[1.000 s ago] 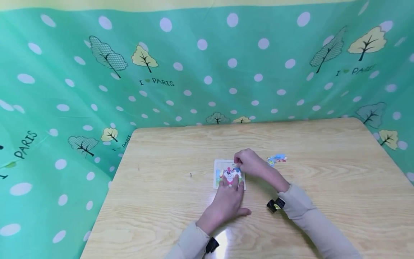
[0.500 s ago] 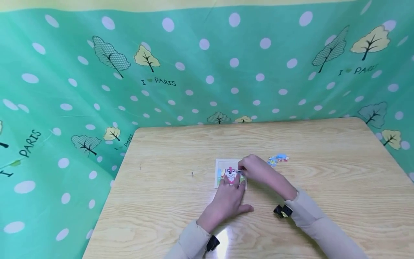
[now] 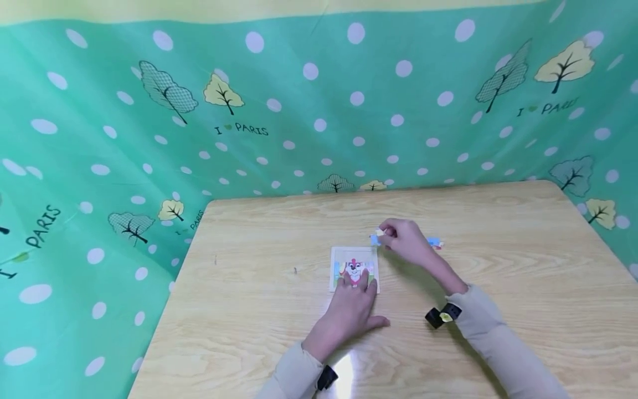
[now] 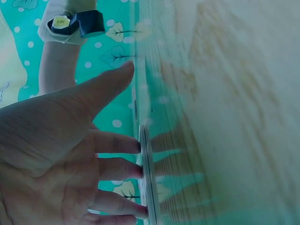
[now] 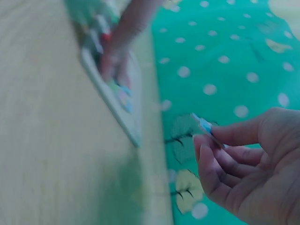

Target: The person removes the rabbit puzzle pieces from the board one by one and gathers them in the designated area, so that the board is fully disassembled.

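Note:
A square puzzle board with a pale frame lies on the table, its lower part filled by a picture of a pink-and-white cartoon animal. My left hand rests on the board's near part, fingers straight and tips pressing the picture. In the left wrist view the left fingertips touch the board's edge-on rim. Just beyond the board's far right corner, my right hand pinches a puzzle piece between thumb and fingers. The right wrist view shows this blue-and-white piece held clear of the table.
More blue puzzle pieces lie on the wooden table right of the right hand. A tiny dark speck lies left of the board. Behind the table hangs a green dotted curtain.
My right hand has left the board's upper right, reached to the loose pieces and come back holding a piece. Fewer pieces lie on the right. My left hand has stayed in place.

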`<act>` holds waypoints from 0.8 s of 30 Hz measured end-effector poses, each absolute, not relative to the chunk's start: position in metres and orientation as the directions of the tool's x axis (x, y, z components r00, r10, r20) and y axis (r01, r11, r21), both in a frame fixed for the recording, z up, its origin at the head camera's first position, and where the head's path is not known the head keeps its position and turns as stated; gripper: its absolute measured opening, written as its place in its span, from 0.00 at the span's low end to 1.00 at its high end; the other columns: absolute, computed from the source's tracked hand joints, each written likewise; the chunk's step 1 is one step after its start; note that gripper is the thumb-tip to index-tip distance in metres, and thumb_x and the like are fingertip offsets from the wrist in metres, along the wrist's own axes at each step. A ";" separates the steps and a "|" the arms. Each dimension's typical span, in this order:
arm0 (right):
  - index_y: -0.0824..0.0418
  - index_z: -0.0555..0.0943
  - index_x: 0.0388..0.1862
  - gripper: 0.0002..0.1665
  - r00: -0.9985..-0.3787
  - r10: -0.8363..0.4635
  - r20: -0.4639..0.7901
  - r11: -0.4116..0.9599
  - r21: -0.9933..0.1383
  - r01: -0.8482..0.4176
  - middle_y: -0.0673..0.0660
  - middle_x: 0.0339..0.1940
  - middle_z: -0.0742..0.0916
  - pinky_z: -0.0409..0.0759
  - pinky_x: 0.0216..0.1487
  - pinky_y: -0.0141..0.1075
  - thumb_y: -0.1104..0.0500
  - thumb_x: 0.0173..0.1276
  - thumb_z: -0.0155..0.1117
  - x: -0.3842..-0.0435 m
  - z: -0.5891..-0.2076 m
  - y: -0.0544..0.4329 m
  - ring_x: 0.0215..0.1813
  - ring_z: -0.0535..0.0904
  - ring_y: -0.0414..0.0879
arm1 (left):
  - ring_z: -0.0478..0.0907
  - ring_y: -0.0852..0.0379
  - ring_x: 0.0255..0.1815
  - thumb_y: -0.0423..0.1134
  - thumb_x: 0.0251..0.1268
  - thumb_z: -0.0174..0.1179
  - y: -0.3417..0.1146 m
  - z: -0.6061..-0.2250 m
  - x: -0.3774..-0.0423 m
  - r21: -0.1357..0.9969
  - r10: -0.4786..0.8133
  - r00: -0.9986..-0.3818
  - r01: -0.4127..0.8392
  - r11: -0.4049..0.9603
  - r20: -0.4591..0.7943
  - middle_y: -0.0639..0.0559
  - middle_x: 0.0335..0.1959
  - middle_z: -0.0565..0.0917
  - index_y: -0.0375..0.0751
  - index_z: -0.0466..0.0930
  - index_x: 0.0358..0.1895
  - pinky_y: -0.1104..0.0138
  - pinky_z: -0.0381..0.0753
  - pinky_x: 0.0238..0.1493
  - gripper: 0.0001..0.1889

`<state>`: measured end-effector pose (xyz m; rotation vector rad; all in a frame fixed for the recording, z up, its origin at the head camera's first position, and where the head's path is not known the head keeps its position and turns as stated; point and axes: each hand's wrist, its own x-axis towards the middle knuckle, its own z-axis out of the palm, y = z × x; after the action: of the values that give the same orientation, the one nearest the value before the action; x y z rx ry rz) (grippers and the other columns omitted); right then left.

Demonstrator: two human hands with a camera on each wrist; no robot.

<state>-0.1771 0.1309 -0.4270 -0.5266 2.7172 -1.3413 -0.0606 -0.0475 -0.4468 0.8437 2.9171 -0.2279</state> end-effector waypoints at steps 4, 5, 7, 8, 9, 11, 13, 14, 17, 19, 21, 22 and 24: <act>0.75 0.82 0.53 0.15 -0.940 -0.323 0.109 0.521 -0.809 -0.272 0.60 0.29 0.87 0.80 0.30 0.33 0.68 0.70 0.68 -0.179 -0.422 0.151 0.32 0.84 0.57 | 0.78 0.29 0.63 0.73 0.67 0.55 -0.049 -0.448 -0.062 -0.074 0.507 -0.854 0.516 0.853 -0.113 0.42 0.73 0.74 0.44 0.77 0.70 0.46 0.76 0.68 0.41; 0.75 0.82 0.54 0.16 -0.943 -0.312 0.112 0.511 -0.817 -0.267 0.61 0.29 0.87 0.81 0.30 0.34 0.68 0.70 0.67 -0.178 -0.422 0.157 0.32 0.84 0.59 | 0.78 0.29 0.63 0.72 0.68 0.55 -0.049 -0.448 -0.062 -0.063 0.502 -0.858 0.510 0.858 -0.107 0.42 0.73 0.75 0.44 0.77 0.69 0.46 0.77 0.66 0.39; 0.76 0.82 0.56 0.16 -0.951 -0.285 0.118 0.495 -0.832 -0.252 0.62 0.30 0.87 0.82 0.30 0.36 0.69 0.72 0.66 -0.177 -0.421 0.170 0.33 0.84 0.62 | 0.80 0.30 0.62 0.69 0.71 0.55 -0.049 -0.448 -0.063 -0.046 0.495 -0.864 0.500 0.865 -0.096 0.43 0.72 0.76 0.44 0.79 0.67 0.46 0.79 0.64 0.36; 0.76 0.82 0.57 0.17 -0.955 -0.272 0.122 0.488 -0.838 -0.246 0.63 0.30 0.87 0.83 0.30 0.36 0.69 0.73 0.65 -0.176 -0.421 0.176 0.33 0.84 0.61 | 0.80 0.30 0.61 0.68 0.71 0.56 -0.050 -0.448 -0.064 -0.033 0.492 -0.865 0.497 0.867 -0.092 0.43 0.72 0.76 0.43 0.79 0.67 0.46 0.80 0.63 0.35; 0.76 0.81 0.58 0.17 -0.959 -0.257 0.121 0.482 -0.844 -0.235 0.64 0.31 0.87 0.84 0.30 0.37 0.69 0.74 0.64 -0.176 -0.420 0.182 0.34 0.84 0.61 | 0.80 0.30 0.61 0.67 0.72 0.56 -0.050 -0.448 -0.064 -0.024 0.491 -0.867 0.495 0.869 -0.089 0.43 0.72 0.76 0.43 0.79 0.66 0.46 0.80 0.63 0.34; 0.75 0.81 0.60 0.17 -0.966 -0.233 0.111 0.483 -0.849 -0.214 0.66 0.32 0.87 0.84 0.30 0.38 0.68 0.76 0.62 -0.175 -0.418 0.194 0.35 0.83 0.60 | 0.81 0.31 0.60 0.66 0.72 0.57 -0.050 -0.448 -0.065 -0.016 0.484 -0.871 0.487 0.873 -0.087 0.43 0.72 0.76 0.43 0.79 0.67 0.46 0.81 0.62 0.34; 0.75 0.81 0.61 0.18 -0.970 -0.222 0.103 0.496 -0.844 -0.203 0.66 0.34 0.87 0.84 0.30 0.38 0.67 0.77 0.61 -0.176 -0.416 0.203 0.35 0.83 0.59 | 0.81 0.32 0.60 0.66 0.72 0.57 -0.049 -0.448 -0.065 -0.023 0.482 -0.872 0.485 0.874 -0.081 0.43 0.72 0.76 0.43 0.78 0.67 0.47 0.81 0.63 0.34; 0.75 0.81 0.61 0.18 -0.971 -0.219 0.099 0.503 -0.841 -0.199 0.66 0.34 0.87 0.84 0.31 0.38 0.66 0.77 0.60 -0.176 -0.415 0.208 0.36 0.84 0.59 | 0.81 0.32 0.60 0.66 0.72 0.57 -0.049 -0.448 -0.066 -0.029 0.480 -0.873 0.484 0.875 -0.079 0.43 0.72 0.76 0.44 0.78 0.68 0.47 0.81 0.63 0.34; 0.75 0.81 0.60 0.18 -0.973 -0.209 0.102 0.525 -0.827 -0.199 0.65 0.34 0.88 0.86 0.34 0.38 0.66 0.78 0.60 -0.175 -0.415 0.219 0.36 0.84 0.58 | 0.81 0.33 0.61 0.66 0.73 0.55 -0.048 -0.449 -0.065 -0.057 0.476 -0.875 0.481 0.875 -0.086 0.44 0.73 0.75 0.46 0.76 0.71 0.48 0.81 0.63 0.34; 0.76 0.81 0.59 0.17 -0.973 -0.203 0.112 0.533 -0.821 -0.206 0.64 0.33 0.88 0.86 0.35 0.38 0.66 0.78 0.61 -0.175 -0.415 0.225 0.36 0.85 0.55 | 0.81 0.34 0.60 0.67 0.73 0.54 -0.048 -0.450 -0.065 -0.079 0.474 -0.877 0.480 0.874 -0.084 0.43 0.73 0.75 0.48 0.75 0.71 0.49 0.81 0.62 0.35; 0.76 0.81 0.58 0.17 -0.973 -0.193 0.126 0.534 -0.819 -0.212 0.63 0.33 0.88 0.87 0.36 0.36 0.66 0.78 0.61 -0.176 -0.415 0.230 0.35 0.85 0.53 | 0.83 0.35 0.59 0.68 0.72 0.55 -0.047 -0.451 -0.066 -0.101 0.477 -0.877 0.481 0.871 -0.065 0.41 0.71 0.76 0.48 0.76 0.70 0.51 0.82 0.61 0.35; 0.76 0.81 0.58 0.17 -0.973 -0.189 0.129 0.534 -0.818 -0.213 0.63 0.33 0.88 0.87 0.36 0.36 0.66 0.78 0.61 -0.176 -0.415 0.232 0.35 0.85 0.51 | 0.84 0.37 0.58 0.68 0.72 0.55 -0.046 -0.452 -0.067 -0.114 0.481 -0.875 0.484 0.868 -0.054 0.40 0.70 0.77 0.47 0.77 0.70 0.51 0.82 0.61 0.35; 0.76 0.81 0.58 0.17 -0.973 -0.190 0.128 0.534 -0.818 -0.212 0.63 0.34 0.88 0.87 0.36 0.34 0.66 0.78 0.61 -0.176 -0.414 0.236 0.35 0.85 0.49 | 0.85 0.39 0.56 0.68 0.72 0.55 -0.044 -0.452 -0.069 -0.124 0.488 -0.872 0.489 0.864 -0.034 0.40 0.68 0.79 0.46 0.78 0.68 0.52 0.82 0.61 0.34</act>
<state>-0.1764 0.2358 -0.4136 -0.3630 2.7724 -1.4837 -0.0686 -0.0445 -0.4523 0.7947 3.0308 -0.2028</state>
